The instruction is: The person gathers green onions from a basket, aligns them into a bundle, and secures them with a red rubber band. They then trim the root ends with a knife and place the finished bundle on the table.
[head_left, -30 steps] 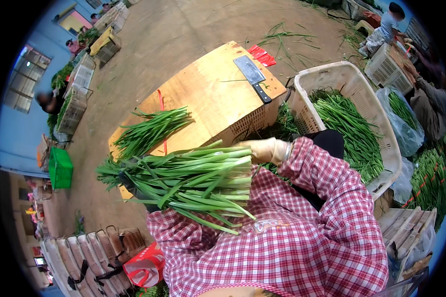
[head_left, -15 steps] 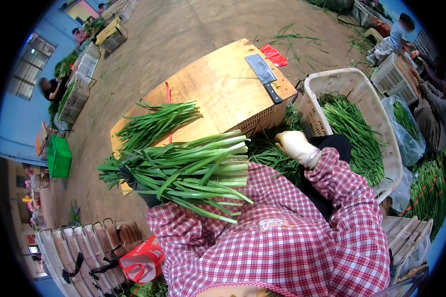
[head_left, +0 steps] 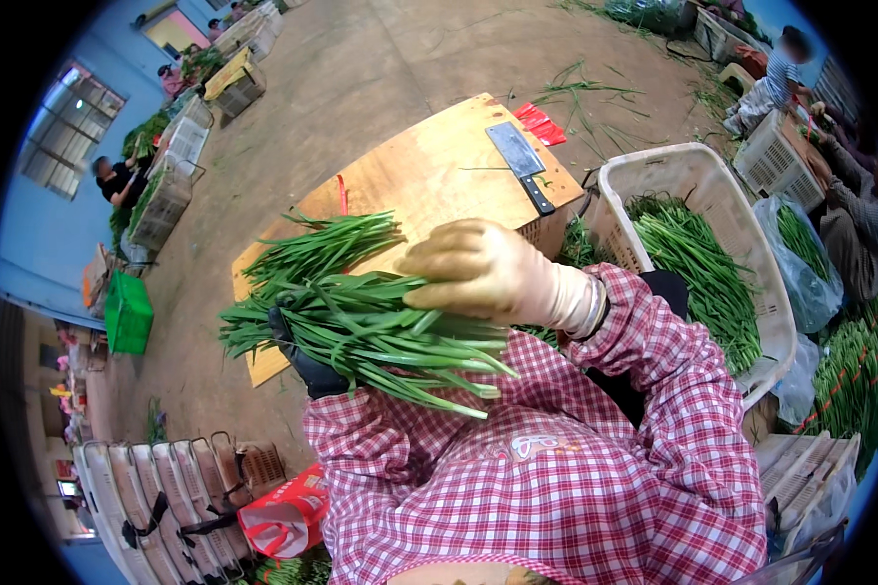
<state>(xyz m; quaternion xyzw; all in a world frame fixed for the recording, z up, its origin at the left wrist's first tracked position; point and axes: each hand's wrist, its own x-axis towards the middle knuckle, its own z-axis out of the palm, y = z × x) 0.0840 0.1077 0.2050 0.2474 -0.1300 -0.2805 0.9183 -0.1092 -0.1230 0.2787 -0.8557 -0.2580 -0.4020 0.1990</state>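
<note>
My left hand (head_left: 307,356), in a dark glove, is wrapped round a thick bunch of garlic chives (head_left: 380,341) at its leafy end. The pale stem ends point right, over my lap. Across the top of this bunch lies my right hand (head_left: 473,268) in a pale cream glove, its fingers curled onto the leaves; the fingertips are partly hidden. Just beyond, a smaller pile of garlic chives (head_left: 327,242) rests on the wooden board (head_left: 400,185). A cleaver (head_left: 519,156) with a black handle lies at the board's right side.
Right of the board stands a white plastic basket (head_left: 776,322) filled with chives. Red strips (head_left: 539,125) lie at the board's far corner. Stacked crates (head_left: 156,487) and a red bag (head_left: 288,512) are at lower left. A green bin (head_left: 129,312) stands farther left. Other people sit at far crates.
My right hand has risen from the greens beside the board and moved left onto the held bunch. My left hand and the bunch have shifted slightly right.
</note>
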